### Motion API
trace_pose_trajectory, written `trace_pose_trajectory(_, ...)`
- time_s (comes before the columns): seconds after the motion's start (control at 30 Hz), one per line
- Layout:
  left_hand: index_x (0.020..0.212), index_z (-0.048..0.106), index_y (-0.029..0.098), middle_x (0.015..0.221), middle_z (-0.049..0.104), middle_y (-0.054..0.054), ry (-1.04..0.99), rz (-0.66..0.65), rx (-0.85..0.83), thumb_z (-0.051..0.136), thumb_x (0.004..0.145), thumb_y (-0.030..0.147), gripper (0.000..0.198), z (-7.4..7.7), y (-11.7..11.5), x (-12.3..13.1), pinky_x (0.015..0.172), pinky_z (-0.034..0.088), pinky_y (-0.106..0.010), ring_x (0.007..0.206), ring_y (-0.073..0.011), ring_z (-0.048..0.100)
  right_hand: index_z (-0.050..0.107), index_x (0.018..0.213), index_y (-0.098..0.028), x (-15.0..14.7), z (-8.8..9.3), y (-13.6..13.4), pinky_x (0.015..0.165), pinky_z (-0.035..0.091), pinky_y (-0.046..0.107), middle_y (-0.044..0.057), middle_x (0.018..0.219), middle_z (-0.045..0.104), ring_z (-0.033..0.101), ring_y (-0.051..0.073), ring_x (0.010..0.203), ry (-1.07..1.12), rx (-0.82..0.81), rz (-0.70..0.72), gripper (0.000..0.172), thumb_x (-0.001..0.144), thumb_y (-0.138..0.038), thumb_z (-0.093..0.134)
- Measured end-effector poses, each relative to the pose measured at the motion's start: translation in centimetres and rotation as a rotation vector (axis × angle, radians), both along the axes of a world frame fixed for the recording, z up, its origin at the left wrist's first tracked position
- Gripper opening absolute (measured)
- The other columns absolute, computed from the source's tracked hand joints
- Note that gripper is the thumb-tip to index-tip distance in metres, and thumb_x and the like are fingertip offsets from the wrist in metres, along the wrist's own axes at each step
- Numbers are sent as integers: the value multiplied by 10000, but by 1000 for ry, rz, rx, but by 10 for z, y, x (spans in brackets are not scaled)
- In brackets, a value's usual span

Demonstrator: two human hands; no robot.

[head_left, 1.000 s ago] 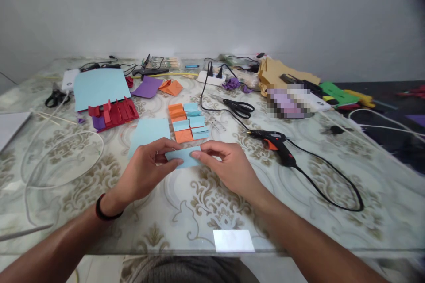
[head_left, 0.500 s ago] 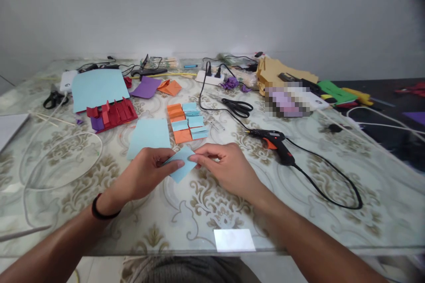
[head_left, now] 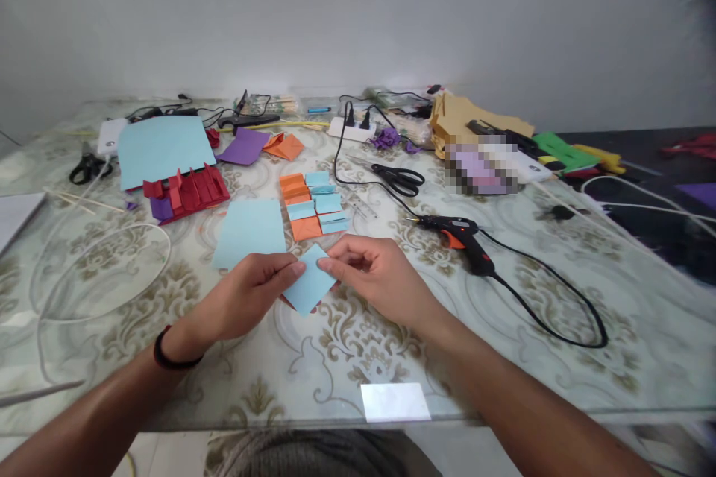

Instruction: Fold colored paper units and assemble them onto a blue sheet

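A small light-blue square of paper (head_left: 309,285), turned like a diamond, is held between both hands above the table. My left hand (head_left: 254,287) pinches its left corner with thumb on top. My right hand (head_left: 372,268) grips the upper right edge between thumb and fingers. Slivers of dark red show along the paper's lower edges; what they belong to is mostly hidden. Just beyond lie a larger light-blue sheet (head_left: 250,232) and folded orange and blue paper pieces (head_left: 314,206) set in rows.
A hot glue gun (head_left: 462,238) with a looping black cord lies to the right. Black scissors (head_left: 398,177) and a white power strip (head_left: 351,130) are farther back. Folded red paper pieces (head_left: 193,192), a big blue sheet (head_left: 165,151) and a white cable (head_left: 168,238) are at left.
The small blue paper has turned and come slightly nearer, with dark red now showing beneath its edges. My left thumb has shifted up toward its upper left edge.
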State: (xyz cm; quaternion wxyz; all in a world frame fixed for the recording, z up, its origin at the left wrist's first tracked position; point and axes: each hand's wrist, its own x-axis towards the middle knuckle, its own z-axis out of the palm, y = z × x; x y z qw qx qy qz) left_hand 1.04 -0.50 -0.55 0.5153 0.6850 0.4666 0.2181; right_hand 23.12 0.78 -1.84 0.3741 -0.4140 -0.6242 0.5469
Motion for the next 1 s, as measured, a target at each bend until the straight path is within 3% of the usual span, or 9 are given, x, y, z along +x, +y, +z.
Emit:
trace_pose_trajectory(0.2,648,491,191,590,436,57,90,26,35,533,1002,500,471,0,-2,2,544,368,-236,566,-112,447,698,840,-187,0,-5,0,534,394,252,-10,700,675,543,113,579,-26,42,-24,249,909,-424,732)
trace_pose_trajectory(0.4,778,699,176,742,746,-33,32,-25,-95,669,938,448,317,-3,-1,2,656,549,-284,732,-212,736,692,853,-194,-1,-2,-1,615,455,264,-7,736,698,593,127,643,-42,79,-11,199,921,-379,718)
trace_pose_trajectory(0.5,846,722,172,841,802,-70,-21,-66,-156,609,981,467,344,-4,-2,3,749,593,-318,816,-238,780,693,854,-197,-2,-2,-1,627,455,261,-14,726,686,584,123,645,-48,133,-5,180,944,-353,696)
trace_pose_trajectory(0.63,855,735,167,823,811,-82,-123,-61,-215,523,1021,542,462,-1,-4,4,821,608,-345,818,-247,795,685,829,-194,-1,-1,-2,620,446,253,-18,723,675,571,112,630,-15,178,-13,183,958,-324,678)
trace_pose_trajectory(0.83,793,749,167,764,769,-51,-157,-69,-223,551,1011,524,463,6,-5,3,799,559,-306,778,-213,728,702,877,-193,-2,2,-4,619,438,255,-22,711,661,558,119,639,-43,165,35,146,937,-326,692)
trace_pose_trajectory(1.0,764,715,159,646,552,22,-60,-16,-22,594,1003,483,421,1,-4,-1,558,330,-255,604,-114,448,707,840,-197,-2,1,-3,640,437,247,-20,765,655,530,115,672,-66,201,75,89,911,-247,686)
